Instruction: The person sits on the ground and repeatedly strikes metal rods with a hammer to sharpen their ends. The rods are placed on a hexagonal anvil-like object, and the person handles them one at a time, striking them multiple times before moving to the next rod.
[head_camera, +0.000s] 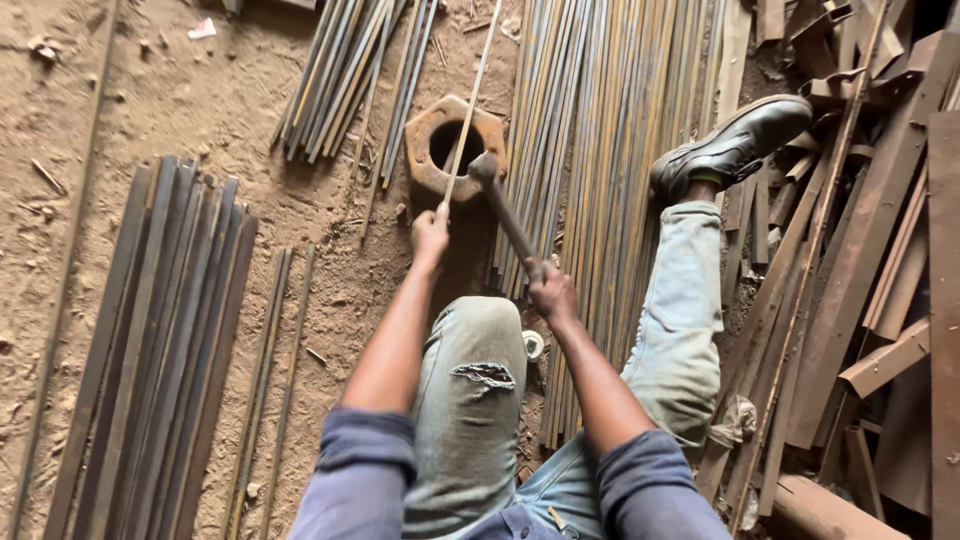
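Observation:
My left hand (430, 235) grips the near end of a long thin metal rod (470, 105) that runs away from me across a rusty hexagonal metal block (452, 148) with a round hole. My right hand (552, 293) holds the handle of a hammer (500, 205). The hammer's head rests on or just above the rod at the block's near right edge. I sit on the ground in torn light jeans, my right leg stretched out and ending in a black shoe (735, 145).
A wide bundle of thin rods (610, 130) lies under my right leg. Flat dark steel strips (160, 340) are stacked at left, more rods (345, 70) at top. Rusty angle-iron scrap (880, 250) fills the right side. Sandy dirt floor (200, 100).

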